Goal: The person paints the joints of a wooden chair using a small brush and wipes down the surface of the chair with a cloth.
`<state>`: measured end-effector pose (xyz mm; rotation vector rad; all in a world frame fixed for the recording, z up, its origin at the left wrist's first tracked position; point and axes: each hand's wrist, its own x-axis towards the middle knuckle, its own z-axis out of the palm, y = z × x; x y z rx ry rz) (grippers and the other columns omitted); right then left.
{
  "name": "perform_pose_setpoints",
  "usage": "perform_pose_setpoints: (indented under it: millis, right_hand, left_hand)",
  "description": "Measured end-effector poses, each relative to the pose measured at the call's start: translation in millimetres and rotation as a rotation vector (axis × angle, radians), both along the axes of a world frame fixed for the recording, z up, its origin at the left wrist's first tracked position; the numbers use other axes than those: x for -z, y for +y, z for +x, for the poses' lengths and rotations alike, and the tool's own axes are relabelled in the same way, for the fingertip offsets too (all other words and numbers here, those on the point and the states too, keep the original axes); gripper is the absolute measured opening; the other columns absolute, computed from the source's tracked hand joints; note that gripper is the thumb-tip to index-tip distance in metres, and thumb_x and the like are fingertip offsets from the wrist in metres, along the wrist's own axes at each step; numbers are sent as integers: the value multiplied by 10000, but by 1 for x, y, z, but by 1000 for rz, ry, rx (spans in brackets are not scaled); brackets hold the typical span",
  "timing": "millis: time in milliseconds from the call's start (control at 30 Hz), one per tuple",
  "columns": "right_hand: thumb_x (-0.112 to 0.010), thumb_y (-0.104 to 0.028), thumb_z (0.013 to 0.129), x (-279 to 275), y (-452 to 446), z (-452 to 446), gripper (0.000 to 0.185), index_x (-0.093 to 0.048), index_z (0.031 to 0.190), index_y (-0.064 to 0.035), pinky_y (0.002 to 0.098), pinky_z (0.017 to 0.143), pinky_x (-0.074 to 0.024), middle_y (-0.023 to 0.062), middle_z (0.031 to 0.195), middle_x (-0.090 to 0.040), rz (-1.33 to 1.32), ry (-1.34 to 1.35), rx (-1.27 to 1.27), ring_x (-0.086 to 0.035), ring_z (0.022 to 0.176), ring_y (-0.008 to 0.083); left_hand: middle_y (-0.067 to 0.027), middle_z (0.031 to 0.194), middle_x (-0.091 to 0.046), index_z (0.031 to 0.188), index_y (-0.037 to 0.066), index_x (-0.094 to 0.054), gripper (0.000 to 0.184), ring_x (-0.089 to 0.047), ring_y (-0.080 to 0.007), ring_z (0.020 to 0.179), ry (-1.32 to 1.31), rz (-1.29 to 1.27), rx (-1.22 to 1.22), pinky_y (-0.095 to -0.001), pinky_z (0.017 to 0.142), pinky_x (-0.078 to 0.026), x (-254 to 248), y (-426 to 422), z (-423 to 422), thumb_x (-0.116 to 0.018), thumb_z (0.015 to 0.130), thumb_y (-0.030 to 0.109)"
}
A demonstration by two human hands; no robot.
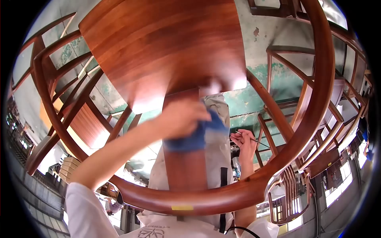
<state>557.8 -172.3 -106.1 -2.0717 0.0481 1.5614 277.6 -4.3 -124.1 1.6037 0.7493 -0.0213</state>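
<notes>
A glossy reddish-brown wooden armchair fills the middle of the view, with its seat (170, 43) at the top and its curved arm-and-back rail (226, 198) sweeping round below. My left hand (184, 115), smeared by motion, reaches over the rail and presses a blue cloth (186, 139) against the flat back splat (184, 166). Beyond the splat, on the right, my right hand (246, 143) is closed round a thin dark stick-like tool (257, 141). Its tip is too small to make out. The right forearm passes behind the rail. A yellow sticker (182, 207) marks the rail's front.
More wooden chair frames stand close by on the left (51, 91) and on the right (293, 71). A slatted chair back (291, 194) shows at lower right. Underneath is a worn green-and-grey floor (274, 83). Another person (115, 207) appears small in the lower left background.
</notes>
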Motion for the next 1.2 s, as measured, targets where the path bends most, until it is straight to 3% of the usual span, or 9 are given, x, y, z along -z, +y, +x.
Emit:
perform_pose_setpoints:
  millis: [100, 200, 433, 533, 733, 833, 867, 1033, 1200]
  right_hand:
    - [-446, -103, 1012, -3, -3, 2, 216, -581, 1049, 61, 353, 828, -604, 168, 900, -650, -9, -16, 2, -697, 879, 256]
    - [-445, -110, 1014, 2, 1, 7, 223, -583, 1050, 61, 353, 832, -602, 161, 904, -647, 31, -17, 9, -695, 879, 255]
    - [-468, -97, 1005, 7, 18, 4, 198, -578, 1062, 56, 342, 827, -600, 146, 896, -636, 36, -26, -12, -691, 866, 238]
    - [-493, -87, 997, 10, 35, -11, 182, -570, 1080, 55, 335, 825, -599, 138, 901, -637, 76, -15, 6, -684, 861, 227]
    - [-535, -82, 986, 10, 60, -37, 192, -609, 1090, 62, 318, 838, -586, 136, 925, -659, 124, 48, -96, -680, 883, 212]
    - [-530, -92, 993, 22, 74, -47, 215, -623, 1100, 70, 327, 873, -578, 142, 959, -669, 162, 99, -116, -685, 921, 221]
    - [-528, -93, 994, 28, 77, -51, 218, -623, 1101, 71, 330, 880, -577, 144, 964, -670, 178, 123, -113, -685, 930, 224]
    - [-504, -71, 988, 60, 95, -69, 158, -593, 1047, 46, 344, 926, -567, 150, 996, -670, 187, 213, -94, -687, 986, 245]
    - [-494, -25, 963, 78, 110, -79, 113, -569, 1011, 45, 345, 945, -562, 165, 1015, -673, 187, 257, -159, -687, 1004, 257]
  left_hand:
    - [-96, 1218, -623, 1145, 143, -679, 417, -596, -349, 1050, 100, -10, -87, -415, 912, -497, 81, 24, 1, -590, 768, -11]
    - [-118, 1151, -631, 1095, 116, -679, 367, -585, -353, 1044, 112, 94, -104, -425, 902, -498, 84, 7, 2, -548, 782, -22]
    - [-34, 1157, -603, 1090, 157, -659, 295, -597, -263, 967, -203, -11, 216, -353, 830, -545, -102, -44, -2, -550, 819, 113]
    - [-48, 1224, -601, 1188, 160, -638, 374, -604, -246, 1018, -228, -94, 201, -350, 833, -549, -128, -47, -10, -539, 828, 132]
    - [-102, 1228, -629, 1229, 138, -614, 486, -581, -322, 1136, 228, 519, -61, -424, 966, -489, -47, 64, -43, -622, 748, 66]
    - [-119, 1458, -453, 1415, 185, -468, 591, -467, -356, 1295, 418, 586, -239, -469, 1093, -370, 22, 107, -48, -665, 858, 167]
    - [-101, 1549, -333, 1492, 229, -361, 724, -326, -347, 1410, 438, 630, -214, -550, 1155, -246, 55, 109, -55, -697, 851, 260]
    - [-65, 1651, -12, 1573, 270, -148, 903, 7, -283, 1519, 481, 735, -264, -639, 1159, 13, 120, 93, -47, -694, 862, 380]
    - [-65, 1650, 7, 1572, 301, -129, 894, 19, -293, 1518, 477, 707, -276, -643, 1159, 49, 127, 90, -48, -686, 879, 378]
